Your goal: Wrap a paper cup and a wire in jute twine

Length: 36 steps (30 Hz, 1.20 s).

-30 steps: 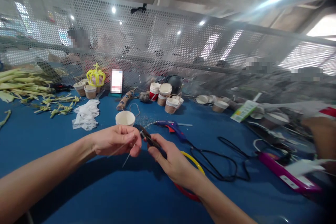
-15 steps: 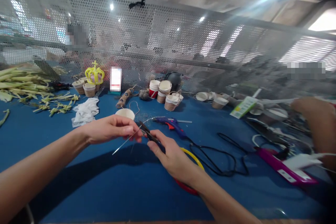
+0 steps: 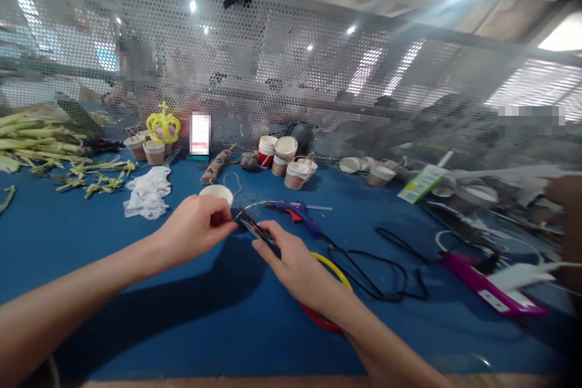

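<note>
My left hand (image 3: 200, 227) is closed, thumb and fingers pinched on a thin silvery wire (image 3: 251, 204). The wire curves from the fingertips towards the nozzle of a blue glue gun (image 3: 293, 211) with a red trigger, lying on the table; whether they touch cannot be told. My right hand (image 3: 291, 260) is wrapped round dark pliers (image 3: 265, 239), their tips at the wire just right of my left fingers. Behind my left hand stands a pale-rimmed pot (image 3: 217, 194), partly hidden. A yellow and red ring (image 3: 335, 268) lies partly under my right forearm.
Across the back stand twine-wrapped pots (image 3: 295, 174), a twine roll (image 3: 215, 167) and a yellow crown (image 3: 162, 124). White cloth (image 3: 148, 193) and green stalks (image 3: 40, 139) lie left. A black cord (image 3: 386, 299) and purple power strip (image 3: 493, 285) lie right, near another person's arm (image 3: 570, 218).
My left hand has turned and closed into a tighter pinch near the plier tips. The long wire end that stuck out towards me no longer shows. The other person's arm has shifted right.
</note>
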{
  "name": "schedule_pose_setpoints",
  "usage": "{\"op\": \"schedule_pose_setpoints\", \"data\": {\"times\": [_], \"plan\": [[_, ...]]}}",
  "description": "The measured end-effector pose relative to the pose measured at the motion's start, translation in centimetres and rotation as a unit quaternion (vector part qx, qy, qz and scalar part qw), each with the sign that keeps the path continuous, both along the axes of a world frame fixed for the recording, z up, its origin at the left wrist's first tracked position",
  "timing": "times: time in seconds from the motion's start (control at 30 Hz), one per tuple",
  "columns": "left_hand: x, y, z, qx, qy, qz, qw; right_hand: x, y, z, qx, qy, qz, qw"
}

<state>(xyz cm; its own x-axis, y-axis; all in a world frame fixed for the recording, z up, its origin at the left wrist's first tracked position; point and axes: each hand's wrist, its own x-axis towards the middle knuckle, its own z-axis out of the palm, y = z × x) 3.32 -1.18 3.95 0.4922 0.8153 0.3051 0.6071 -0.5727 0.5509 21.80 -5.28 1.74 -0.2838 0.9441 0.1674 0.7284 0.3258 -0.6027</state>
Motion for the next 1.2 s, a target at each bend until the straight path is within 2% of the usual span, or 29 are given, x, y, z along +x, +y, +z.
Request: {"op": "schedule_pose_setpoints", "data": {"times": [0.07, 0.13, 0.27, 0.33, 0.4, 0.5, 0.57, 0.6, 0.63, 0.67, 0.7, 0.73, 0.8, 0.83, 0.87, 0.9, 0.93, 0.97, 1.03, 1.1, 1.2], "plan": [[-0.1, 0.4, 0.1, -0.114, -0.062, -0.033, 0.991, 0.1, -0.1, 0.2, -0.01, 0.008, 0.026, 1.0], [-0.2, 0.7, 0.2, -0.19, -0.106, -0.053, 0.975, 0.1, -0.2, 0.3, -0.017, 0.006, 0.04, 0.999], [-0.4, 0.9, 0.6, -0.244, -0.14, -0.076, 0.957, 0.1, -0.3, 0.5, -0.017, 0.013, 0.04, 0.999], [-0.7, 1.1, 0.6, -0.274, -0.172, -0.127, 0.938, 0.1, -0.4, 0.6, -0.019, 0.029, 0.044, 0.998], [-1.0, 1.5, 0.3, -0.323, -0.224, -0.202, 0.897, 0.1, -0.6, 0.7, -0.026, 0.049, 0.051, 0.997], [-1.3, 2.0, -0.7, -0.438, -0.279, -0.277, 0.809, 0.1, -0.7, 0.8, -0.031, 0.071, 0.057, 0.995], [-1.2, 2.0, -1.3, -0.487, -0.294, -0.294, 0.768, 0.2, -0.8, 0.8, -0.03, 0.075, 0.061, 0.995], [-1.2, 2.0, -1.5, -0.494, -0.301, -0.296, 0.76, 0.2, -0.8, 0.8, -0.029, 0.074, 0.063, 0.995], [-1.1, 1.9, -1.5, -0.487, -0.304, -0.293, 0.764, 0.2, -0.8, 0.8, -0.029, 0.073, 0.065, 0.995], [-0.9, 1.7, -1.5, -0.469, -0.296, -0.287, 0.781, 0.2, -0.8, 0.7, -0.028, 0.071, 0.066, 0.995], [-0.8, 1.5, -1.3, -0.434, -0.271, -0.273, 0.814, 0.2, -0.7, 0.6, -0.028, 0.068, 0.064, 0.995], [-0.6, 1.2, -1.0, -0.378, -0.229, -0.248, 0.862, 0.1, -0.6, 0.5, -0.026, 0.063, 0.058, 0.996], [-0.3, 0.5, -0.4, -0.194, -0.104, -0.16, 0.962, 0.0, -0.4, 0.3, -0.022, 0.047, 0.033, 0.998], [-0.2, 0.2, -0.1, -0.074, -0.042, -0.098, 0.991, 0.0, -0.3, 0.2, -0.021, 0.036, 0.018, 0.999], [-0.1, -0.2, 0.2, 0.022, 0.007, -0.048, 0.999, -0.1, -0.2, 0.1, -0.019, 0.028, 0.005, 0.999], [0.0, -0.4, 0.5, 0.084, 0.036, -0.013, 0.996, -0.1, -0.1, 0.1, -0.017, 0.025, -0.003, 1.0], [-0.1, -0.5, 0.7, 0.099, 0.045, -0.004, 0.994, -0.2, -0.1, 0.1, -0.016, 0.027, -0.003, 1.0], [-0.2, -0.4, 0.9, 0.069, 0.033, -0.024, 0.997, -0.2, -0.1, 0.2, -0.016, 0.033, 0.003, 0.999], [-0.7, 0.2, 1.0, -0.084, -0.043, -0.116, 0.989, -0.1, -0.2, 0.4, -0.018, 0.054, 0.02, 0.998], [-1.2, 1.1, 0.6, -0.226, -0.154, -0.214, 0.938, 0.0, -0.4, 0.6, -0.024, 0.071, 0.038, 0.996], [-1.4, 2.1, -0.4, -0.371, -0.246, -0.287, 0.849, 0.1, -0.6, 0.7, -0.027, 0.076, 0.059, 0.995]]}}
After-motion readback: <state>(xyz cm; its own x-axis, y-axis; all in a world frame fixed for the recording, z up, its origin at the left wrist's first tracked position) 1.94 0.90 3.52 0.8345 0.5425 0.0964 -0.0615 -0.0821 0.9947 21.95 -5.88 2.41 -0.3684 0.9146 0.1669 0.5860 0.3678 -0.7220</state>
